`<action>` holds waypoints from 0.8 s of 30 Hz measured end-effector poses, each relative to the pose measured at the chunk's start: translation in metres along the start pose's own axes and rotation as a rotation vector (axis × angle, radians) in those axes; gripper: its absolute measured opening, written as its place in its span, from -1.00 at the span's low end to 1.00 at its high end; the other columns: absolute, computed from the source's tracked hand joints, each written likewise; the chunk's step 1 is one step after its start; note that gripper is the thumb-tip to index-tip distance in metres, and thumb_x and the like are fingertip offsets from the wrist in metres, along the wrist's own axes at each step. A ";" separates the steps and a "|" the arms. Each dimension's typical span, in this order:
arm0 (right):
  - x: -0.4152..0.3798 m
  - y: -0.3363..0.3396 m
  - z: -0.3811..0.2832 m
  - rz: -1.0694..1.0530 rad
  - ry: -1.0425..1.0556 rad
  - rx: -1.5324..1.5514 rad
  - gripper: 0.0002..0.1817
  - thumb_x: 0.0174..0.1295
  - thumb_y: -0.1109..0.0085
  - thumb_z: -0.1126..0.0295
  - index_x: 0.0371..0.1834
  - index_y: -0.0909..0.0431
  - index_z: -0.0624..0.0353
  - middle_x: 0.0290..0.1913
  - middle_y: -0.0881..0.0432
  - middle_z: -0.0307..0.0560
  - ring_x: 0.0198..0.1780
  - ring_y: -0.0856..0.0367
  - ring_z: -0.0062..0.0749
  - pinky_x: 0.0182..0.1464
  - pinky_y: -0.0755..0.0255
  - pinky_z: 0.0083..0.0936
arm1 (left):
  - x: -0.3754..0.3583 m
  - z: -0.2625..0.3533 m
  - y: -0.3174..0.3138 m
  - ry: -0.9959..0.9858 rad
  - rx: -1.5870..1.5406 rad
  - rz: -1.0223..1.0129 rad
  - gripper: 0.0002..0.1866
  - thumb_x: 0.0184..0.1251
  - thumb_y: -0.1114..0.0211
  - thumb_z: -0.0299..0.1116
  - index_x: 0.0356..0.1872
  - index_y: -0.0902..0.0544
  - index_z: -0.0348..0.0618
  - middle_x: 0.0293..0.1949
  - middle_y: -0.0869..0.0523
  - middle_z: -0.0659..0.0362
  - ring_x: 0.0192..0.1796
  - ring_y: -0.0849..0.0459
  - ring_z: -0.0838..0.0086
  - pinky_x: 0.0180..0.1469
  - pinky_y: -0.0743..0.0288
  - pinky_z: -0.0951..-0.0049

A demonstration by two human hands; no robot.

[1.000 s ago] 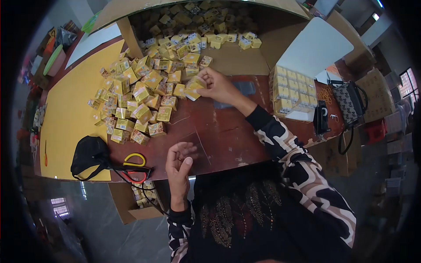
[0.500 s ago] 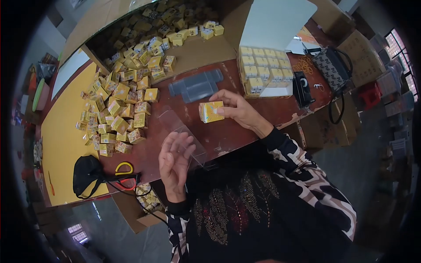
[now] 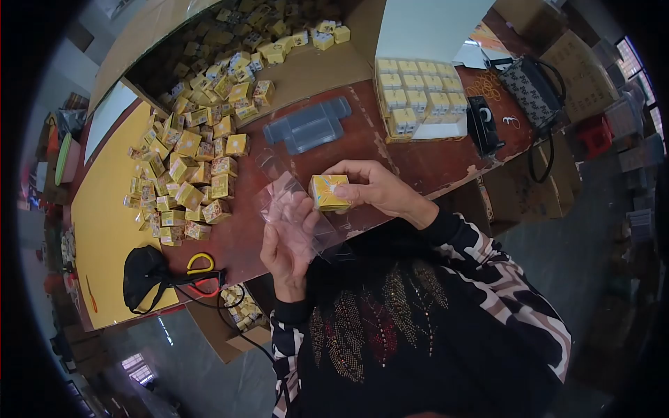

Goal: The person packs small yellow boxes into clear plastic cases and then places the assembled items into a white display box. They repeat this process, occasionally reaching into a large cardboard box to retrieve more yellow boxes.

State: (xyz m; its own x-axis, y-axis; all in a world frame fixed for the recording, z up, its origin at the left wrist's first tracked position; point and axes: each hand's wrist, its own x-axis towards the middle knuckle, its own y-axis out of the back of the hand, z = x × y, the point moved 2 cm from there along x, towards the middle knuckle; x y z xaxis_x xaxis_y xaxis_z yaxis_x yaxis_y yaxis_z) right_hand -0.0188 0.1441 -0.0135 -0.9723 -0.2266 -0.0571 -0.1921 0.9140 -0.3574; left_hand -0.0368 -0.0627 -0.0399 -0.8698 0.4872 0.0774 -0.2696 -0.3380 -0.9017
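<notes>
My right hand [image 3: 383, 189] grips a small yellow printed box [image 3: 330, 189] between thumb and fingers. Just to its left, my left hand [image 3: 287, 254] holds a clear plastic sleeve [image 3: 317, 233], the fingers showing through the film and the thumb along its left side. The yellow box is right at the upper edge of the plastic. A folded blue-grey clear plastic sheet [image 3: 310, 125] lies on the red table [image 3: 369, 111] beyond my hands.
Yellow boxes [image 3: 185, 171] lie heaped at left, spilling from a big carton [image 3: 348, 63]. A white-lidded box [image 3: 428, 132] of neat rows stands at back right, near a black device [image 3: 482, 129] and handbag [image 3: 528, 94]. Scissors [image 3: 202, 265] and a black pouch [image 3: 144, 279] sit front left.
My left hand has taken hold of the clear plastic sleeve and raised it from the table. My right hand has turned the yellow box and brought it close to the plastic.
</notes>
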 end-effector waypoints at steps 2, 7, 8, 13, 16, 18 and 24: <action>0.000 0.005 0.007 -0.014 -0.050 0.142 -0.58 0.45 -0.17 0.29 0.25 -0.46 0.32 0.04 -0.65 -0.05 -0.12 -0.72 -0.48 -0.06 -0.68 -0.51 | 0.002 0.006 -0.002 0.006 -0.054 0.001 -0.25 0.42 -0.27 -0.16 0.47 -0.15 -0.31 0.29 -0.47 -0.20 0.29 -0.55 0.10 0.30 -0.51 0.21; -0.004 0.017 0.011 -0.084 -0.058 0.548 -0.59 0.52 0.01 0.29 0.28 -0.34 0.33 0.09 -0.61 0.13 0.02 -0.72 -0.25 -0.05 -0.72 -0.40 | 0.007 0.031 -0.013 -0.156 0.924 0.244 -0.33 0.48 -0.22 -0.32 0.52 -0.17 -0.18 0.32 -0.46 -0.12 0.21 -0.62 0.20 0.18 -0.56 0.35; -0.005 0.017 0.013 -0.084 -0.059 0.550 -0.59 0.52 0.01 0.29 0.28 -0.34 0.33 0.09 -0.61 0.13 0.02 -0.72 -0.25 -0.05 -0.72 -0.40 | 0.011 0.036 -0.009 -0.223 1.160 0.299 -0.36 0.49 -0.22 -0.33 0.50 -0.22 -0.20 0.35 -0.43 -0.09 0.26 -0.58 0.15 0.21 -0.52 0.31; -0.006 0.003 0.008 -0.016 -0.051 0.642 -0.67 0.51 -0.02 0.29 0.18 -0.42 0.29 0.05 -0.65 0.09 -0.02 -0.74 -0.21 0.01 -0.70 -0.33 | 0.028 0.039 0.012 -0.302 1.777 0.204 -0.32 0.37 -0.34 -0.32 0.45 -0.30 -0.25 0.41 -0.40 -0.12 0.39 -0.45 0.05 0.38 -0.34 0.14; -0.008 -0.003 0.012 0.056 -0.065 0.597 -0.58 0.51 0.01 0.22 0.25 -0.36 0.31 0.12 -0.60 0.13 0.02 -0.72 -0.18 0.05 -0.68 -0.36 | 0.024 0.033 -0.036 -0.496 1.834 0.004 -0.19 0.19 -0.50 -0.30 0.45 -0.32 -0.27 0.45 -0.36 -0.13 0.50 -0.30 -0.01 0.46 -0.22 0.09; -0.010 -0.008 0.017 0.049 -0.083 0.601 -0.59 0.51 0.01 0.23 0.25 -0.36 0.30 0.12 -0.60 0.10 0.04 -0.71 -0.21 0.05 -0.68 -0.38 | 0.020 0.019 -0.062 -0.545 1.663 -0.211 -0.06 0.01 -0.60 -0.31 0.45 -0.30 -0.29 0.46 -0.36 -0.12 0.52 -0.27 0.00 0.50 -0.17 0.10; -0.013 -0.026 0.027 0.007 -0.087 0.701 -0.70 0.51 -0.03 0.22 0.11 -0.45 0.22 0.00 -0.63 -0.07 -0.01 -0.71 -0.36 0.03 -0.65 -0.44 | 0.017 -0.003 -0.059 -0.591 1.537 -0.250 -0.15 -0.06 -0.61 -0.45 0.35 -0.43 -0.33 0.35 -0.50 -0.13 0.41 -0.46 -0.02 0.41 -0.37 0.12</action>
State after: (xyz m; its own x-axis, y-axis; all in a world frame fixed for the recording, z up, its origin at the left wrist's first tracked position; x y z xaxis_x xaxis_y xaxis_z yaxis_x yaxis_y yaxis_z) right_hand 0.0025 0.1142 -0.0286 -0.9534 -0.2743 -0.1259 -0.0259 0.4902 -0.8712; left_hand -0.0348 -0.0319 0.0131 -0.6749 0.4173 0.6086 -0.2336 -0.9031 0.3602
